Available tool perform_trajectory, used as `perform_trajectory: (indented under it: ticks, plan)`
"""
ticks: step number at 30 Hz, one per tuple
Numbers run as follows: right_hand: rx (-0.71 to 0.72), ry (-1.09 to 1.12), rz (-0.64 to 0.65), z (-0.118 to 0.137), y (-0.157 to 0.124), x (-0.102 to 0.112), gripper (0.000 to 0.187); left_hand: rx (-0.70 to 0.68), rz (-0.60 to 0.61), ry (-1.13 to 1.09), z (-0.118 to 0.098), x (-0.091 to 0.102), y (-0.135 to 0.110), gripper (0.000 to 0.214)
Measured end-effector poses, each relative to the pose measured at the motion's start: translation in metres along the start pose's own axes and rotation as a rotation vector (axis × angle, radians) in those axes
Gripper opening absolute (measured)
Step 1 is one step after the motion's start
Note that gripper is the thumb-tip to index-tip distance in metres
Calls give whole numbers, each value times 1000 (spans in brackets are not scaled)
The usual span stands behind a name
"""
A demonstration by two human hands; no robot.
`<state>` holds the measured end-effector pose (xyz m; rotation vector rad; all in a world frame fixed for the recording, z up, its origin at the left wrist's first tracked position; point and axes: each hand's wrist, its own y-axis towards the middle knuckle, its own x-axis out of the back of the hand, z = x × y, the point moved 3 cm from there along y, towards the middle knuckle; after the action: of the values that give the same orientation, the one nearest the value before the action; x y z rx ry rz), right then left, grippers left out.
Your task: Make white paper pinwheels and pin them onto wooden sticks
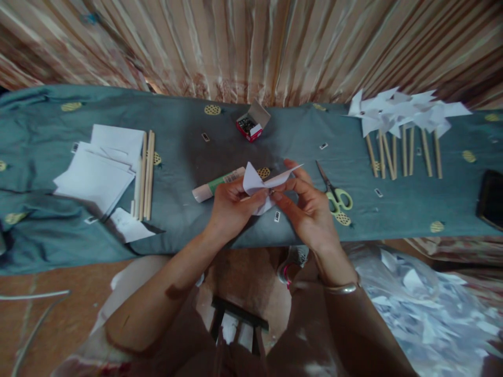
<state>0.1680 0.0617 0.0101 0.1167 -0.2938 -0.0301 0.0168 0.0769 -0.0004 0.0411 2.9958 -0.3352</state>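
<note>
My left hand (231, 207) and my right hand (306, 209) meet over the table's near edge, both pinching a folded white paper pinwheel (259, 183). The fingertips of both hands press together at the paper's centre, and its points stick out up and to the right. Just behind my left hand lies a glue stick (216, 184) on the grey-green cloth (188, 141). A pair of yellow-handled scissors (334, 193) lies right of my right hand.
A stack of white paper squares (100, 167) and several wooden sticks (145, 175) lie at the left. A small open red box of pins (251, 125) sits at the back. Finished pinwheels on sticks (401, 125) lie at the right, a dark phone (491, 199) at the far right, paper scraps (428, 309) below.
</note>
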Motion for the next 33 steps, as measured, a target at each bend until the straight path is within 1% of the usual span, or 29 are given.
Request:
perform_trajectory:
  ticks: [5,9,13,16,18,21,22,23,24,26,27,28,30,33]
  plan:
    - [1,-9,8,-3,0,0,5,-6,32,-26,-1,-1,0,15]
    - [2,-26,-4,-4,1,1,4,28,23,-25,0,-1,2,16]
    - [-8,-11,-5,-2,1,0,3,48,37,-60,0,-1,2,15]
    - [-6,-11,-46,-1,0,0,4,74,37,-67,-1,-1,2,16]
    - [7,-10,-98,-2,0,2,11,103,24,-90,0,-1,2,18]
    - [2,31,-172,-5,2,6,32,143,6,-160,3,-2,3,20]
    - [-19,69,-175,-5,3,8,37,155,8,-179,4,-3,3,21]
    - [-53,120,-150,-6,4,9,39,165,13,-192,5,-3,3,21]
    - [-97,178,-98,-6,6,9,37,175,21,-198,5,-4,3,21]
    - [-193,292,44,-5,7,6,29,183,36,-197,6,-4,2,20]
    - [-235,334,102,-4,7,5,26,184,44,-192,6,-5,1,20]
    - [-266,364,133,-2,7,4,25,185,53,-183,6,-5,1,21]
    - [-294,393,133,-1,7,3,26,184,68,-162,6,-4,0,23]
    - [-287,396,119,0,7,3,27,178,82,-136,6,-4,0,27]
